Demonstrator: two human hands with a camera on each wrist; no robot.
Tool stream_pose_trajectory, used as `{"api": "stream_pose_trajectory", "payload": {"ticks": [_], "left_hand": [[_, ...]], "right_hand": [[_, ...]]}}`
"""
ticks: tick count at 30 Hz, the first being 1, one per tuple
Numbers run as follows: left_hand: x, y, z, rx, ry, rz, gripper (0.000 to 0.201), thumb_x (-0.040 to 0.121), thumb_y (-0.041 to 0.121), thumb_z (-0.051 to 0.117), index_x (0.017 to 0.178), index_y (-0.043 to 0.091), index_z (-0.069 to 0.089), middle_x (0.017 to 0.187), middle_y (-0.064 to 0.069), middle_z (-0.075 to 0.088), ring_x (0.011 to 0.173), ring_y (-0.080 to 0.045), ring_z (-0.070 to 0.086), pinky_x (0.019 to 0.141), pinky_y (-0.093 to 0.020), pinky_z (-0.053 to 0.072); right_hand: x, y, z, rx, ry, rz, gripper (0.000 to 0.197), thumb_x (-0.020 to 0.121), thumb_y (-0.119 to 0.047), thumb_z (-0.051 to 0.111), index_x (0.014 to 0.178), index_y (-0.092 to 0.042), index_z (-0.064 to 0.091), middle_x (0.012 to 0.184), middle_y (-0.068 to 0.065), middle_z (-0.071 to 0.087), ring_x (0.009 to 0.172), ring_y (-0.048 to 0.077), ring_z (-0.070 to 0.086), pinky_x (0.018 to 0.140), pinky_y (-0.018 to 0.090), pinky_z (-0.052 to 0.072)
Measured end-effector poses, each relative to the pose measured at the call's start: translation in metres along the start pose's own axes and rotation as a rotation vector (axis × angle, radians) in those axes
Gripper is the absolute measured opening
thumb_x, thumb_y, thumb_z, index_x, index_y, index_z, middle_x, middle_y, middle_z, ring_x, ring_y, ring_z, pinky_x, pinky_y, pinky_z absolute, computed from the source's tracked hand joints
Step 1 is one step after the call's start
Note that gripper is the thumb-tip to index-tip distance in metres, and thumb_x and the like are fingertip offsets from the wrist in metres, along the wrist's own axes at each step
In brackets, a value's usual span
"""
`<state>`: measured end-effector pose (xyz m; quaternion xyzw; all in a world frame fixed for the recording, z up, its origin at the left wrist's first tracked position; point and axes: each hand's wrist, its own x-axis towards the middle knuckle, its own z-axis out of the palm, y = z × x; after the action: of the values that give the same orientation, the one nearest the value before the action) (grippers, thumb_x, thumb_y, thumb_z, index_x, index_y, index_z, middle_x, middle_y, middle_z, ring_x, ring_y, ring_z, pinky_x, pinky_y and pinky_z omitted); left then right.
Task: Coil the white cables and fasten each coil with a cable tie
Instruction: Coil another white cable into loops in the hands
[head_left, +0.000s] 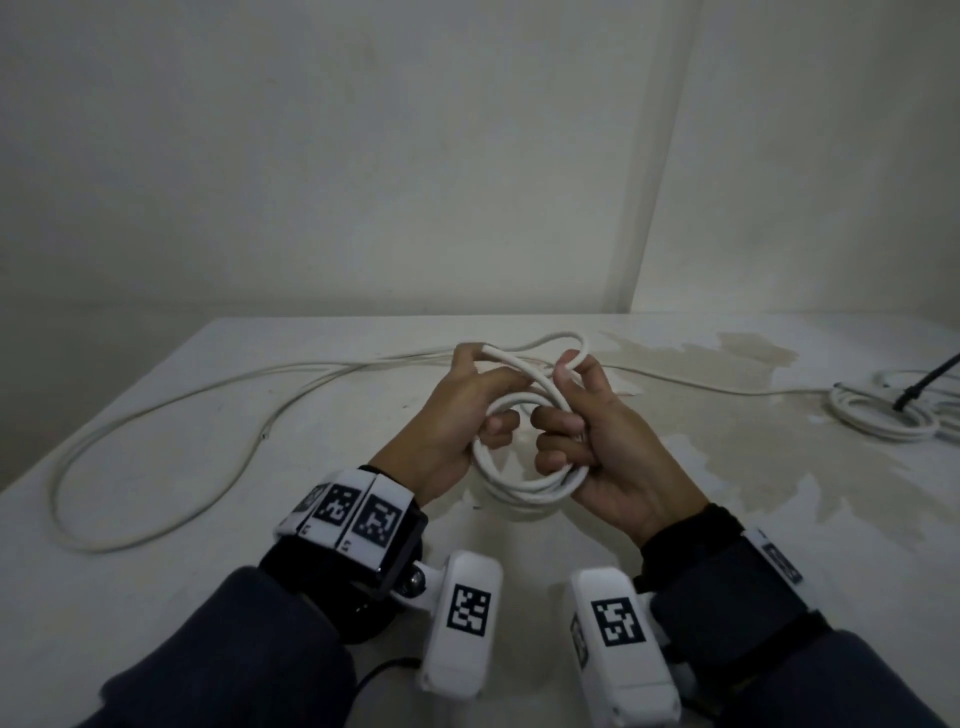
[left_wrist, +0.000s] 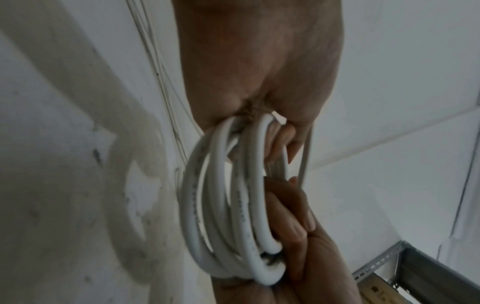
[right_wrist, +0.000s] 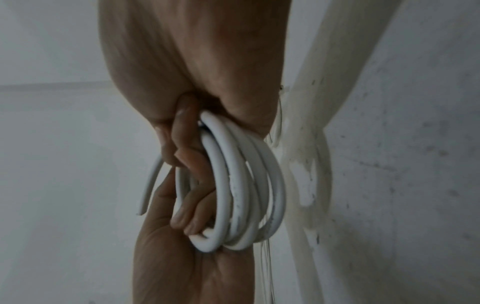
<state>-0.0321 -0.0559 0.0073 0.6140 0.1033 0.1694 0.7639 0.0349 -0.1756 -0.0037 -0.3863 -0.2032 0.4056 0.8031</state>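
I have both hands on the coil (head_left: 524, 457), just above the bench (head_left: 156, 519) near its front edge, about midway along. My left hand (head_left: 457, 415) has its fingers curled round the coil's left side, and its fingertips also pinch the strand that leads off toward the back. My right hand (head_left: 597, 441) grips the right side, with its fingers hooked through the loops; the wrist views show several turns bunched between the two palms. A short free end (right_wrist: 149, 185) sticks out beside my right hand.

I judge this cable (head_left: 171, 410) as partly coiled. A good length of it is slack on the bench: from my left hand it runs toward the back edge, then sweeps out in a wide loop toward the left edge and front-left corner. A second thin run (head_left: 727, 387) goes from behind my hands toward the right edge; I cannot tell whether it is the same cable. So winding is left, then the tie.

Near the right edge lies a finished coil (head_left: 883, 415) with a black tie (head_left: 924, 384) standing up from it, well apart from my hands. That one I count as done. I see no loose tie near my hands.
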Motion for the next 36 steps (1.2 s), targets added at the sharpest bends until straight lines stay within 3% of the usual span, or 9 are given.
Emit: {"api": "stream_pose_trajectory", "payload": {"ticks": [3, 9, 12, 15, 17, 22, 28, 32, 36], "left_hand": [[0.000, -0.003, -0.001, 0.006, -0.019, 0.051, 0.004, 0.095, 0.010, 0.052, 0.096, 0.009, 0.056, 0.069, -0.003, 0.054, 0.045, -0.007, 0.042, 0.043, -0.017, 0.035], [-0.002, -0.006, 0.001, 0.038, -0.114, 0.000, 0.036, 0.090, 0.042, 0.056, 0.113, 0.014, 0.061, 0.091, -0.009, 0.060, 0.080, -0.020, 0.058, 0.078, -0.035, 0.049], [-0.004, -0.006, 0.005, 0.166, -0.125, 0.119, 0.043, 0.079, 0.046, 0.064, 0.114, 0.019, 0.060, 0.080, -0.001, 0.055, 0.065, -0.013, 0.051, 0.067, -0.026, 0.050], [-0.004, -0.006, 0.008, 0.243, 0.001, 0.181, 0.043, 0.077, 0.052, 0.062, 0.098, 0.015, 0.065, 0.054, 0.013, 0.050, 0.051, -0.011, 0.043, 0.055, -0.027, 0.049], [-0.004, -0.007, 0.008, 0.191, 0.057, 0.188, 0.033, 0.084, 0.043, 0.061, 0.087, 0.011, 0.066, 0.046, 0.007, 0.043, 0.044, -0.013, 0.039, 0.048, -0.026, 0.044], [-0.004, -0.008, 0.011, 0.085, 0.122, 0.177, 0.028, 0.094, 0.018, 0.054, 0.067, 0.016, 0.061, 0.043, 0.004, 0.031, 0.038, -0.011, 0.029, 0.039, -0.020, 0.034], [0.000, -0.010, 0.014, 0.133, 0.298, 0.141, 0.041, 0.090, 0.018, 0.050, 0.050, 0.024, 0.046, 0.044, 0.007, 0.031, 0.041, -0.011, 0.025, 0.041, -0.021, 0.023], [0.002, -0.013, 0.010, 0.260, 0.382, 0.187, 0.029, 0.087, 0.022, 0.054, 0.058, 0.019, 0.055, 0.037, 0.011, 0.040, 0.040, -0.007, 0.033, 0.047, -0.025, 0.028], [0.004, -0.013, 0.001, 0.436, 0.358, 0.293, 0.022, 0.083, 0.025, 0.058, 0.069, 0.007, 0.061, 0.052, 0.012, 0.052, 0.046, -0.001, 0.042, 0.050, -0.020, 0.036]], "right_hand": [[0.002, -0.002, 0.000, -0.045, 0.036, -0.094, 0.016, 0.098, -0.025, 0.044, 0.083, -0.024, 0.046, 0.048, -0.006, 0.031, 0.032, 0.004, 0.024, 0.035, 0.016, 0.032], [0.002, -0.008, -0.004, -0.245, 0.127, -0.386, 0.009, 0.100, -0.020, 0.046, 0.091, -0.022, 0.046, 0.050, -0.006, 0.037, 0.042, 0.007, 0.032, 0.041, 0.019, 0.036], [0.002, -0.008, -0.005, -0.154, 0.108, -0.348, 0.009, 0.100, -0.021, 0.045, 0.091, -0.022, 0.045, 0.049, -0.005, 0.034, 0.038, 0.007, 0.029, 0.040, 0.020, 0.037], [0.001, -0.008, -0.003, -0.158, 0.014, -0.283, 0.009, 0.099, -0.019, 0.044, 0.090, -0.021, 0.043, 0.049, -0.006, 0.033, 0.037, 0.005, 0.027, 0.039, 0.019, 0.036], [0.000, -0.007, -0.001, -0.169, -0.046, -0.247, 0.006, 0.095, -0.021, 0.047, 0.089, -0.022, 0.044, 0.049, -0.006, 0.033, 0.036, 0.005, 0.026, 0.039, 0.018, 0.036], [0.000, -0.007, -0.001, -0.197, -0.085, -0.201, 0.006, 0.094, -0.023, 0.047, 0.088, -0.023, 0.046, 0.051, -0.004, 0.031, 0.036, 0.005, 0.024, 0.041, 0.019, 0.037], [0.004, -0.001, -0.003, -0.185, -0.074, -0.123, 0.008, 0.094, -0.026, 0.049, 0.088, -0.021, 0.048, 0.066, 0.004, 0.049, 0.041, 0.009, 0.037, 0.057, 0.026, 0.044], [0.008, 0.004, -0.009, -0.293, 0.144, -0.123, 0.010, 0.095, -0.030, 0.056, 0.091, -0.021, 0.055, 0.093, 0.010, 0.062, 0.072, 0.016, 0.059, 0.072, 0.032, 0.047], [0.006, -0.003, -0.016, -0.743, 0.538, -0.425, 0.046, 0.071, -0.032, 0.083, 0.099, -0.026, 0.047, 0.110, 0.007, 0.048, 0.090, 0.013, 0.050, 0.074, 0.021, 0.042]]}}
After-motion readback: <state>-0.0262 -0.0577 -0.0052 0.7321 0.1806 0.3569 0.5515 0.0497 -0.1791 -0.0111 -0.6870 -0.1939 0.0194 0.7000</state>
